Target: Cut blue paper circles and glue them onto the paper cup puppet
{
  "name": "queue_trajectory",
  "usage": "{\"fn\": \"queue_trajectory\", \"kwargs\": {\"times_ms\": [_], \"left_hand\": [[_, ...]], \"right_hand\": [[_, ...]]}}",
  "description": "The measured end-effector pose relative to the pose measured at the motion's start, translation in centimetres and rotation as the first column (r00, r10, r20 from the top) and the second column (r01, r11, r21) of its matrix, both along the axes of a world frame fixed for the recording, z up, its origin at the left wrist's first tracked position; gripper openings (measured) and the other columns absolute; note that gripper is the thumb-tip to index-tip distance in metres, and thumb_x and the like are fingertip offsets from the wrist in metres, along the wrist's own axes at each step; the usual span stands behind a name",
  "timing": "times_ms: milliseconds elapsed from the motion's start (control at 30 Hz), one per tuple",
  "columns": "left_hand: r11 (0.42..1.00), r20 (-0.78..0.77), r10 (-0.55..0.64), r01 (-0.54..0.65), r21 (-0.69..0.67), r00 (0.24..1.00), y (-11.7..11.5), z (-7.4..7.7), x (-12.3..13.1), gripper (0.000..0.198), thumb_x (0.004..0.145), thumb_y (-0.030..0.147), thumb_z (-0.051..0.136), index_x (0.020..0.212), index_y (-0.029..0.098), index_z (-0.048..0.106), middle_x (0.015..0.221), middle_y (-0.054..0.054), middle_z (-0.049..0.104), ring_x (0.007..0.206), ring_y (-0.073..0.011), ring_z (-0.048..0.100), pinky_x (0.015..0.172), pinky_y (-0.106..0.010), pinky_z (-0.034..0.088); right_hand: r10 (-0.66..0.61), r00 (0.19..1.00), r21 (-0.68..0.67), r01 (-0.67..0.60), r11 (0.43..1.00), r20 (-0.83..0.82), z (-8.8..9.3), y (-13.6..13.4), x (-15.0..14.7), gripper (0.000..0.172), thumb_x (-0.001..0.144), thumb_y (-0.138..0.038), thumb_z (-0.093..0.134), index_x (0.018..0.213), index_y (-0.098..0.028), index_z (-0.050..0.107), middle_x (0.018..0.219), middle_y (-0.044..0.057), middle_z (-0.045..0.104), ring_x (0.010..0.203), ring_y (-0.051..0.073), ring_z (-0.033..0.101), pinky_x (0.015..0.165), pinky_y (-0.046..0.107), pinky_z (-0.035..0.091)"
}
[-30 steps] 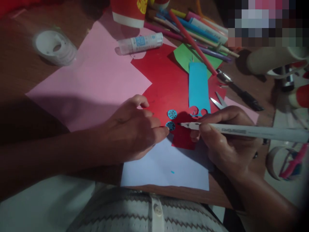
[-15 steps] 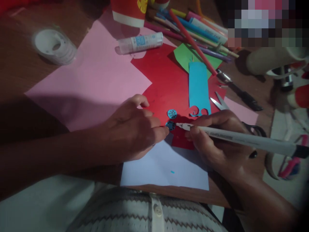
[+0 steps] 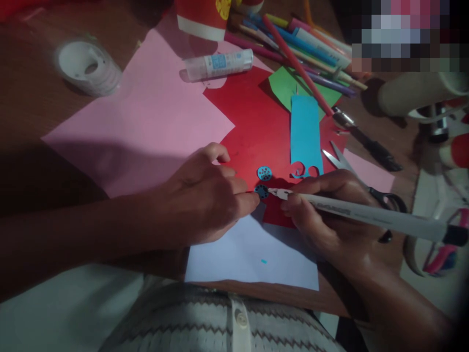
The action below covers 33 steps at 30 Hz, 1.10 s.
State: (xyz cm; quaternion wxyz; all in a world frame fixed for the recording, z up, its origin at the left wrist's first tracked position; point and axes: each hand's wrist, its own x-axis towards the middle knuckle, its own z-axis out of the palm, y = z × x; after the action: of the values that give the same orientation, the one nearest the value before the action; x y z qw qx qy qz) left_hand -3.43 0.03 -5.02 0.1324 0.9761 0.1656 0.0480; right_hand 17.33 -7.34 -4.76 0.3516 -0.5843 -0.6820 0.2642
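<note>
My right hand [image 3: 322, 215] is closed round a white marker pen [image 3: 381, 220] with a dark end. Its tip touches the right edge of a small blue paper circle [image 3: 261, 191] covered in dark dots. From the left, my left hand [image 3: 216, 195] has its fingers curled, and one fingertip presses the circle's left edge down. Just above lies a second dotted blue circle [image 3: 264, 173], touched by neither hand. Both rest on red paper [image 3: 252, 122]. A blue paper strip [image 3: 305, 129] with round cut-outs lies to the upper right.
Scissors [image 3: 388, 198] lie partly behind my right hand. Beyond are a glue stick [image 3: 220, 64], a red cup [image 3: 203, 19], a tape roll [image 3: 90, 68] and several pens [image 3: 315, 46]. Pink paper [image 3: 146, 107] spreads left; white paper [image 3: 252, 259] lies at the table's near edge.
The whole view has shifted slightly, so things appear a little further right. Both hands keep nearly the same pose, with the marker tip still at the lower circle.
</note>
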Motion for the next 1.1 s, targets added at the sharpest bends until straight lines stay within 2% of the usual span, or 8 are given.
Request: {"fn": "queue_trajectory", "kwargs": {"times_ms": [67,233,433,600,767,1100], "left_hand": [[1.000,-0.012,0.007,-0.007,-0.008,1.000,-0.01,0.06,-0.03,0.028,0.076,0.009,0.044,0.093,0.023,0.061,0.062,0.006,0.055,0.060,-0.0122,0.054,0.087,-0.040,0.033],[1.000,-0.041,0.012,-0.013,-0.015,0.999,-0.07,0.15,-0.09,0.028,0.078,0.010,0.043,0.096,0.023,0.060,0.064,0.005,0.057,0.063,-0.0126,0.055,0.088,-0.040,0.033],[1.000,-0.029,0.024,-0.024,-0.012,0.999,-0.13,0.05,-0.10,0.027,0.078,0.010,0.043,0.093,0.023,0.061,0.063,0.005,0.057,0.062,-0.0124,0.055,0.089,-0.040,0.032],[1.000,-0.036,0.021,-0.021,-0.017,0.999,-0.12,0.14,-0.02,0.028,0.077,0.009,0.043,0.094,0.024,0.061,0.063,0.006,0.056,0.062,-0.0132,0.056,0.088,-0.041,0.033],[1.000,-0.021,0.008,-0.008,-0.004,1.000,-0.07,0.16,0.07,0.028,0.077,0.009,0.043,0.093,0.023,0.061,0.062,0.005,0.056,0.060,-0.0126,0.055,0.086,-0.040,0.034],[1.000,-0.014,0.001,-0.001,0.004,1.000,-0.03,0.03,-0.03,0.029,0.077,0.008,0.042,0.093,0.023,0.061,0.060,0.006,0.054,0.058,-0.0123,0.053,0.087,-0.040,0.033]], "right_hand": [[-0.020,1.000,-0.006,0.020,1.000,-0.016,-0.01,0.05,-0.06,0.014,0.075,-0.014,0.065,0.083,-0.023,0.058,0.065,-0.003,0.061,0.048,0.010,0.053,0.039,0.025,0.039],[-0.169,0.963,0.016,0.176,0.984,-0.208,-0.27,0.38,-0.43,0.006,0.079,-0.020,0.064,0.079,-0.023,0.059,0.059,-0.002,0.057,0.048,0.012,0.052,0.040,0.027,0.038],[-0.129,0.946,0.062,0.154,0.986,-0.297,-0.46,0.50,-0.93,0.005,0.082,-0.016,0.059,0.083,-0.021,0.059,0.055,-0.005,0.055,0.043,0.010,0.048,0.040,0.025,0.039],[-0.130,0.979,0.043,0.138,0.989,-0.160,-0.69,0.16,-0.40,0.002,0.081,-0.022,0.061,0.081,-0.023,0.059,0.066,-0.001,0.058,0.052,0.012,0.053,0.047,0.028,0.042],[-0.095,0.995,0.034,0.095,0.995,0.005,-0.72,-0.27,-0.01,0.009,0.078,-0.023,0.065,0.084,-0.024,0.057,0.069,-0.001,0.061,0.053,0.013,0.054,0.045,0.028,0.039],[-0.072,0.997,0.075,0.072,0.995,0.001,-0.72,-0.17,-0.46,0.010,0.077,-0.022,0.064,0.085,-0.025,0.059,0.066,-0.003,0.059,0.050,0.012,0.054,0.041,0.028,0.037]]}}
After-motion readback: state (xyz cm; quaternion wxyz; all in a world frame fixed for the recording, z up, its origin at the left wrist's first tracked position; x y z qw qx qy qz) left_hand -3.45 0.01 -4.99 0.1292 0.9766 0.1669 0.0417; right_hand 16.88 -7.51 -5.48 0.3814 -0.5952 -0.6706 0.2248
